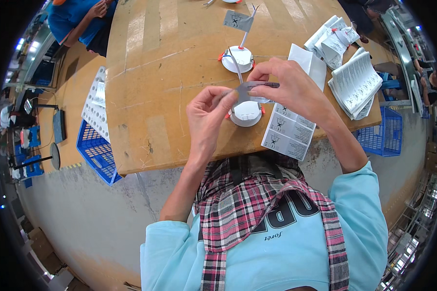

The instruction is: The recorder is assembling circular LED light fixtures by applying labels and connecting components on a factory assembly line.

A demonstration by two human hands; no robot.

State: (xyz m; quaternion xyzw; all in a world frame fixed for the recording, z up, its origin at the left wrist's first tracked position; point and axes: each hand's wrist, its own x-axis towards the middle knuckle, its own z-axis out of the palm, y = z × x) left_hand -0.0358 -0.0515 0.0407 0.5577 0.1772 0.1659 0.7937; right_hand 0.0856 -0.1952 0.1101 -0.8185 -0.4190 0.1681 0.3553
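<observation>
Label [256, 86] pinched between your left hand [206, 116] and right hand [289, 87] above the white round fixture [245, 114] on the surface [150, 72] looks flimsy (grip its edges, probably creases easily).

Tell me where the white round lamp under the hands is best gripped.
Probably by the rim of the white round lamp, from above with fingers on its left and right sides: it lies flat on the wooden table, and orange spring clips stick out sideways there.
</observation>
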